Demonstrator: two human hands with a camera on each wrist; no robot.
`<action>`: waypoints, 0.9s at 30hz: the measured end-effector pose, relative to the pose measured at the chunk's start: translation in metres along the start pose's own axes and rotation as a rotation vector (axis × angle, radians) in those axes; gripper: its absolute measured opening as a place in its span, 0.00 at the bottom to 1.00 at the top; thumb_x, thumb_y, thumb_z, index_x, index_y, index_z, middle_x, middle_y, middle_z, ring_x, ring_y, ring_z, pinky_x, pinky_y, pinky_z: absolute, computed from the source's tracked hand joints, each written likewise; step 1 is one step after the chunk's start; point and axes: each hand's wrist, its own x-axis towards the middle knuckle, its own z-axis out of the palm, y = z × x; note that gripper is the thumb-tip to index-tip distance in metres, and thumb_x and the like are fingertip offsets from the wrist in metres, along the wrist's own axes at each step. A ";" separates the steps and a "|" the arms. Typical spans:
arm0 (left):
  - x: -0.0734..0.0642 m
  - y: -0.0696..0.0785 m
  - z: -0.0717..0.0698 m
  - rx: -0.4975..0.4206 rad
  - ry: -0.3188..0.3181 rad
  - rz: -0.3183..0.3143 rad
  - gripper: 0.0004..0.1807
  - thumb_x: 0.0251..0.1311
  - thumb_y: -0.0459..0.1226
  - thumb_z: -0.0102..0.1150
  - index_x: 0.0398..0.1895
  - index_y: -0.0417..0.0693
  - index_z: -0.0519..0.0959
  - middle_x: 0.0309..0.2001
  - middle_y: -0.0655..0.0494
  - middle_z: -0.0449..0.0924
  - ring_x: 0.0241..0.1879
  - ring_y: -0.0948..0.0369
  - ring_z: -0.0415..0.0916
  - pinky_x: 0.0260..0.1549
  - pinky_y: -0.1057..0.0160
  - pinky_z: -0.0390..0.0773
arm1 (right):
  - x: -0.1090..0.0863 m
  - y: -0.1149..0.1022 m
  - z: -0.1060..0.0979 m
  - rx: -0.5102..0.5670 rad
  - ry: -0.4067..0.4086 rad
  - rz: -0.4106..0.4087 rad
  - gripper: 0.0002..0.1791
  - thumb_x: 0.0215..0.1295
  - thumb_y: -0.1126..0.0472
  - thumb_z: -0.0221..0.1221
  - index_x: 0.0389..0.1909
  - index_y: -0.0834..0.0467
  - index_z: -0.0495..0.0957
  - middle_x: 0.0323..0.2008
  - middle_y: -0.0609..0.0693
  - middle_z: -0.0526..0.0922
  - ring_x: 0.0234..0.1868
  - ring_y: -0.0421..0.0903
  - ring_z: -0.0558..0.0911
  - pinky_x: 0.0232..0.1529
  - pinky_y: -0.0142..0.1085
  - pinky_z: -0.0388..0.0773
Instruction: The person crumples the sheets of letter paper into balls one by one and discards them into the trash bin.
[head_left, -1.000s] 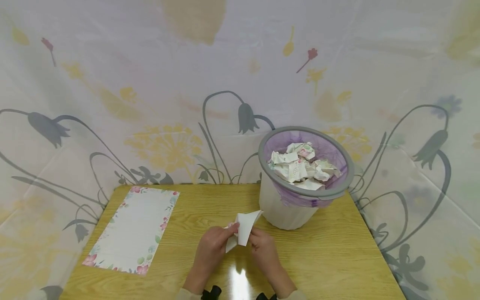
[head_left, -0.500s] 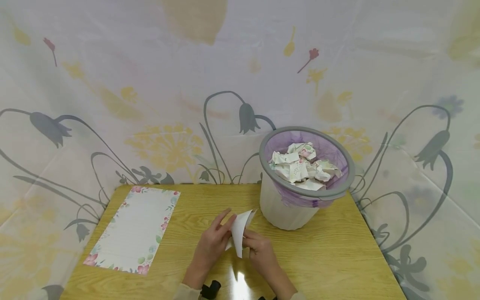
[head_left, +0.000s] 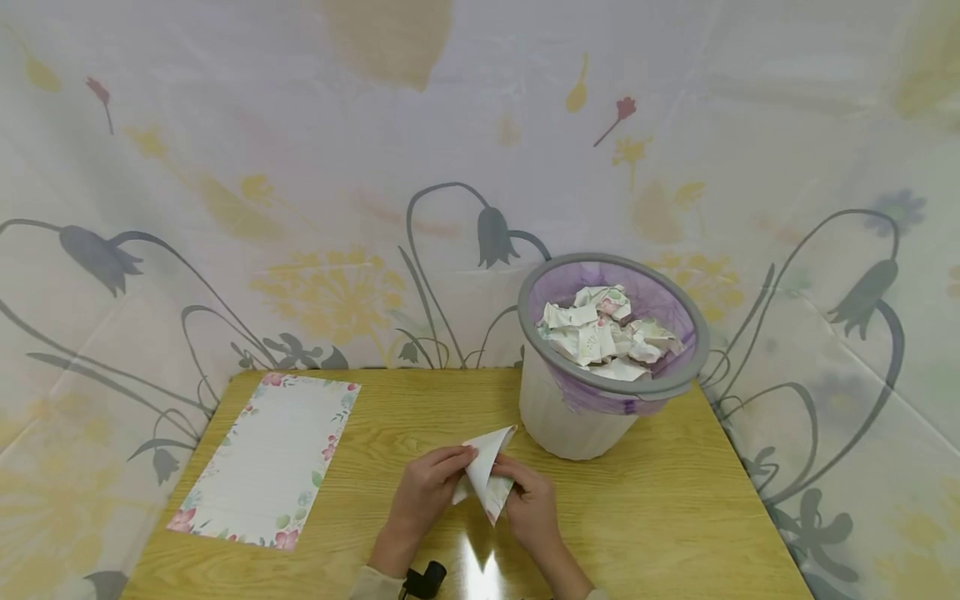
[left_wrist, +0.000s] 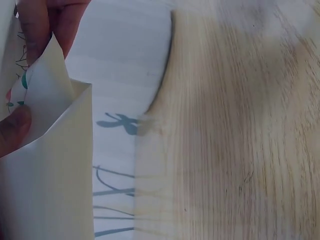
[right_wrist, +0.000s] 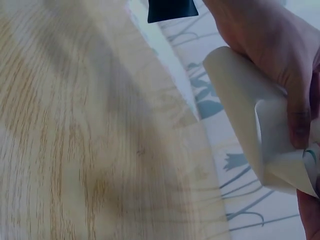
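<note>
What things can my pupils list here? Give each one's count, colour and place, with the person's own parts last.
Table: one, yellow-brown, lower head view.
Flat sheet: one, white with pink-and-green floral border, table's left side.
Held paper: one, white with some print, between the hands.
Bin: one, white with grey rim, table's far right.
Liner: one, purple, lining the bin.
Crumpled papers: several, exact number unclear, white with floral print, inside the bin.
Backdrop: one, pale with printed flowers, behind the table.
Black device: one in head view, black, at the left wrist.
Hands: two, bare, left hand and right hand gripping the held paper.
</note>
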 end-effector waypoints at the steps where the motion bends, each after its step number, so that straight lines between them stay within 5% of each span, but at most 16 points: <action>1: -0.001 0.000 0.000 -0.003 0.004 -0.005 0.17 0.44 0.22 0.73 0.39 0.41 0.89 0.41 0.50 0.87 0.38 0.55 0.86 0.40 0.68 0.82 | 0.000 -0.002 0.000 0.010 0.009 0.003 0.22 0.43 0.94 0.53 0.29 0.69 0.84 0.39 0.64 0.86 0.44 0.50 0.86 0.42 0.28 0.81; 7: -0.006 -0.005 -0.004 0.051 0.028 -0.038 0.18 0.40 0.20 0.75 0.37 0.40 0.88 0.40 0.52 0.87 0.38 0.55 0.86 0.40 0.68 0.82 | 0.003 -0.002 -0.005 0.033 0.042 -0.027 0.18 0.47 0.92 0.57 0.31 0.69 0.83 0.39 0.65 0.85 0.42 0.57 0.85 0.43 0.31 0.82; 12: -0.008 -0.010 -0.012 0.115 0.021 -0.031 0.18 0.38 0.21 0.76 0.37 0.41 0.89 0.40 0.51 0.87 0.37 0.55 0.86 0.38 0.66 0.83 | 0.007 0.011 -0.014 0.068 -0.011 -0.031 0.17 0.51 0.88 0.60 0.41 0.72 0.81 0.45 0.68 0.83 0.48 0.55 0.84 0.49 0.37 0.81; 17: -0.006 -0.011 -0.012 0.117 0.028 0.027 0.17 0.38 0.22 0.76 0.35 0.43 0.89 0.39 0.51 0.87 0.36 0.55 0.86 0.37 0.65 0.84 | 0.010 0.022 -0.017 0.082 -0.171 0.174 0.29 0.59 0.71 0.68 0.63 0.62 0.75 0.65 0.62 0.73 0.65 0.58 0.72 0.59 0.54 0.73; 22: -0.004 -0.007 -0.008 0.109 0.008 0.079 0.16 0.40 0.24 0.74 0.36 0.44 0.89 0.39 0.51 0.87 0.36 0.55 0.86 0.37 0.65 0.83 | 0.017 0.018 -0.014 0.139 -0.349 0.399 0.54 0.56 0.57 0.74 0.79 0.49 0.53 0.78 0.58 0.49 0.75 0.64 0.53 0.65 0.65 0.60; 27: -0.003 -0.001 -0.005 0.064 -0.017 0.067 0.13 0.44 0.24 0.72 0.36 0.43 0.89 0.39 0.50 0.87 0.38 0.55 0.86 0.39 0.66 0.83 | 0.017 0.021 -0.013 0.282 -0.427 0.482 0.59 0.56 0.61 0.73 0.80 0.50 0.42 0.76 0.63 0.49 0.73 0.66 0.56 0.60 0.58 0.71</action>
